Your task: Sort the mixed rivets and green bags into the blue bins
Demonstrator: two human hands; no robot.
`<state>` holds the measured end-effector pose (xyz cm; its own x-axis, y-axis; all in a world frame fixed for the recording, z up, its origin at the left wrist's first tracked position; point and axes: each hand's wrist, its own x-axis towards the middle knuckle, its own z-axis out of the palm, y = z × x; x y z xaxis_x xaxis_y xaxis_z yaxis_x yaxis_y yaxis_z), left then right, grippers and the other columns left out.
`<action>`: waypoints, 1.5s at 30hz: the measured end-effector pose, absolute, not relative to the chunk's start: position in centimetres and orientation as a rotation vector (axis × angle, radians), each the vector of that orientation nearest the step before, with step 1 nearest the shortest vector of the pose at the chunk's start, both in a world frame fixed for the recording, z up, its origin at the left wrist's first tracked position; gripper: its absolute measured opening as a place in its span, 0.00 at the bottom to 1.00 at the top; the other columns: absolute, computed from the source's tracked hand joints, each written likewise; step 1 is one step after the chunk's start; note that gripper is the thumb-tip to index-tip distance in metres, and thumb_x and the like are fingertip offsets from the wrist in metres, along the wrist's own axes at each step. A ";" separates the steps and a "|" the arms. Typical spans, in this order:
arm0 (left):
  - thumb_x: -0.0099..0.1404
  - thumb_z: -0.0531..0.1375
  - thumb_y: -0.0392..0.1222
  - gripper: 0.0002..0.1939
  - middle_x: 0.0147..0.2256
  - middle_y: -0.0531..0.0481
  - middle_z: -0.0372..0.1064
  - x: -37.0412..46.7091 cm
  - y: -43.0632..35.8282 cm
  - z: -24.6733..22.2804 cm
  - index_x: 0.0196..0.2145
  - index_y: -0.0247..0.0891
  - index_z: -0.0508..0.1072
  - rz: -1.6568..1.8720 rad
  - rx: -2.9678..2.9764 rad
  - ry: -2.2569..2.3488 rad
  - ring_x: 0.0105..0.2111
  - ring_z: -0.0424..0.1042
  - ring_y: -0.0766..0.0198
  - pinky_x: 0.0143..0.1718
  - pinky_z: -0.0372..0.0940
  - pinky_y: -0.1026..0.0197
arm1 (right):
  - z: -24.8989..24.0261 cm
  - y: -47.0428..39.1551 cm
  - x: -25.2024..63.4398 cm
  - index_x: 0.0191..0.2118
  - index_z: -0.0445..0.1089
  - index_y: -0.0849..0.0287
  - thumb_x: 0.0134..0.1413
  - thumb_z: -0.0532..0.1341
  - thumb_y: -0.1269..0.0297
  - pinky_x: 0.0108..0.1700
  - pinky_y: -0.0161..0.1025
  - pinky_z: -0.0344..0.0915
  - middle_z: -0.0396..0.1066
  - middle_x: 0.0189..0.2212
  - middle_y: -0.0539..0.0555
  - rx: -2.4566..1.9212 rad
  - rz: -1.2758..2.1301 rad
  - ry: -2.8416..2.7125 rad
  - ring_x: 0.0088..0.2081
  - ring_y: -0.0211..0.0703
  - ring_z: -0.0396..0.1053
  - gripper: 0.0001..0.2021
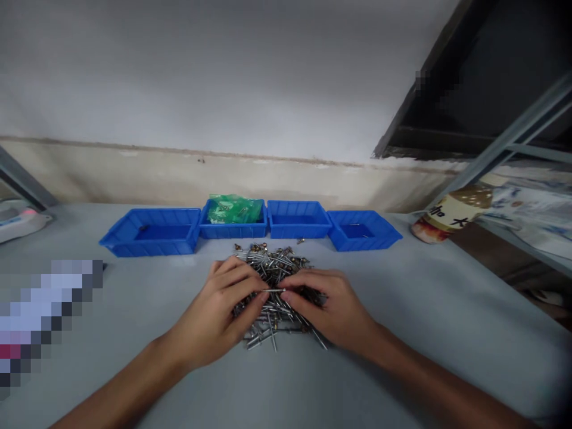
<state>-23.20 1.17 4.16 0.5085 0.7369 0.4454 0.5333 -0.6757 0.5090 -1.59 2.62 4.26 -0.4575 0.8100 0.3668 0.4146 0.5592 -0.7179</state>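
We note four blue bins (298,227) along the grey table (286,390), one with a green bag (236,210). Our left hand (226,313) and right hand (328,304) pinch a metal pin (273,290) over the pile (274,262).

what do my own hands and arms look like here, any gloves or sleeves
Both hands, left and right, are bare: no gloves, and no rings that can be made out. The forearms show no sleeves, watch or bracelet as far as they are in view. No markings can be made out.
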 end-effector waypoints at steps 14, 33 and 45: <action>0.68 0.57 0.37 0.05 0.32 0.54 0.71 -22.8 1.1 4.0 0.34 0.41 0.72 0.940 2.424 1.128 0.37 0.66 0.60 0.41 0.54 0.54 | 4.0 2.4 -1.9 0.44 0.74 0.54 0.51 0.66 0.70 0.36 0.35 0.70 0.77 0.32 0.48 -0.859 0.746 -1.999 0.32 0.36 0.74 0.13; 0.68 0.55 0.37 0.06 0.35 0.51 0.71 -24.2 2.5 3.4 0.36 0.41 0.72 0.840 2.533 1.301 0.39 0.65 0.57 0.42 0.55 0.53 | 7.2 9.3 7.5 0.42 0.75 0.57 0.53 0.65 0.59 0.48 0.51 0.65 0.78 0.35 0.56 -1.434 -0.222 -1.576 0.42 0.52 0.74 0.12; 0.69 0.54 0.38 0.07 0.37 0.50 0.71 -25.2 3.0 3.6 0.38 0.40 0.72 0.877 2.524 1.389 0.40 0.66 0.57 0.43 0.59 0.53 | 4.0 5.7 0.7 0.49 0.70 0.54 0.57 0.59 0.72 0.53 0.50 0.64 0.72 0.46 0.55 -1.030 0.246 -2.262 0.50 0.47 0.67 0.14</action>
